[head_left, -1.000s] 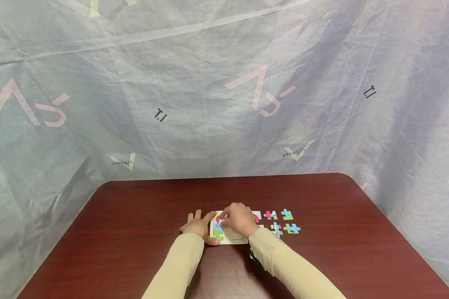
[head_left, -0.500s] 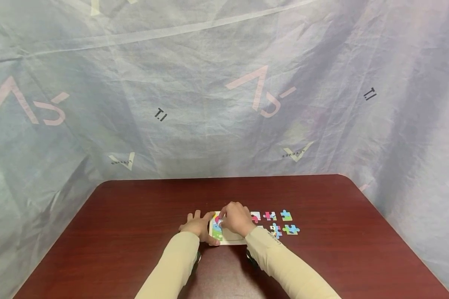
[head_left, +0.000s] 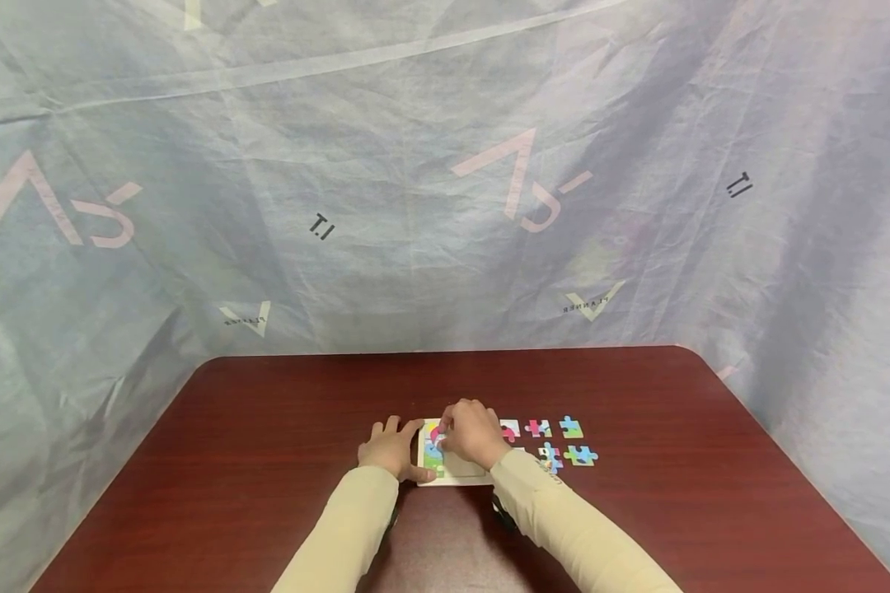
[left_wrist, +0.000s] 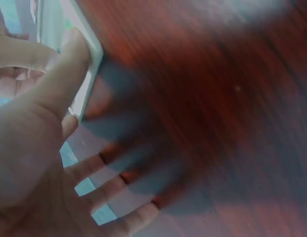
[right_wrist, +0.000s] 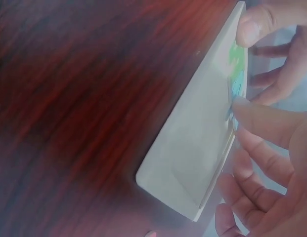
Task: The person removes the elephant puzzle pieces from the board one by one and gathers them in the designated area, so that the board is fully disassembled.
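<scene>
A shallow, pale puzzle tray [head_left: 456, 481] lies on the table, with colourful pieces fitted along its left end; a green piece [right_wrist: 236, 61] shows there in the right wrist view. My left hand [head_left: 387, 450] holds that end steady, its fingers spread straight. Its thumb [left_wrist: 69, 64] presses on the near rim and the index finger reaches the far corner. Over the tray, my right hand [head_left: 476, 432] pinches a small puzzle piece between thumb and index finger, beside the fitted ones. The fingers mostly hide that piece. Bare tray floor [right_wrist: 193, 123] shows right of the fitted pieces.
Several loose jigsaw pieces lie right of the tray in two rows, among them a pink one [head_left: 539, 428], a blue-green one [head_left: 571, 427] and another blue-green one [head_left: 581, 455]. My right forearm partly covers the near row. A printed grey cloth [head_left: 415, 206] hangs behind the dark red table [head_left: 267, 412].
Both hands stay at nearly the same places. The right fingers shift very slightly over the piece at the tray's left part. The loose pieces have not moved on the table.
</scene>
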A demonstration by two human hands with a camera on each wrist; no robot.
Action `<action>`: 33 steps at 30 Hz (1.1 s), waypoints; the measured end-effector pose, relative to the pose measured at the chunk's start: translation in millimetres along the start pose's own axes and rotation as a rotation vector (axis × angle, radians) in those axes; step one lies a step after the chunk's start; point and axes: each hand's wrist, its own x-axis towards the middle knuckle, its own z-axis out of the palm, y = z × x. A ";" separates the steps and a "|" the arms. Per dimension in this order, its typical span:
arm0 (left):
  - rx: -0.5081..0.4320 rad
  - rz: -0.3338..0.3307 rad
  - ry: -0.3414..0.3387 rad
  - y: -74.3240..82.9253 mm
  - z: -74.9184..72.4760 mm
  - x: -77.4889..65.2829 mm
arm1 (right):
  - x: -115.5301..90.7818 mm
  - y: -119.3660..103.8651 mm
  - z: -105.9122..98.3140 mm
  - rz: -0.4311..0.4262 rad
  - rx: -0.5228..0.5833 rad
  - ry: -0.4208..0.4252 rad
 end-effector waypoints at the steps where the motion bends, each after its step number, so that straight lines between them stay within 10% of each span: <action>1: 0.004 -0.001 0.002 0.3 0.1 -0.4 | -0.1 0.5 0.4 -0.001 0.004 0.003; 33: -0.023 -0.047 -0.068 3.7 0.0 7.0 | 3.1 13.6 -3.8 -0.061 0.023 0.032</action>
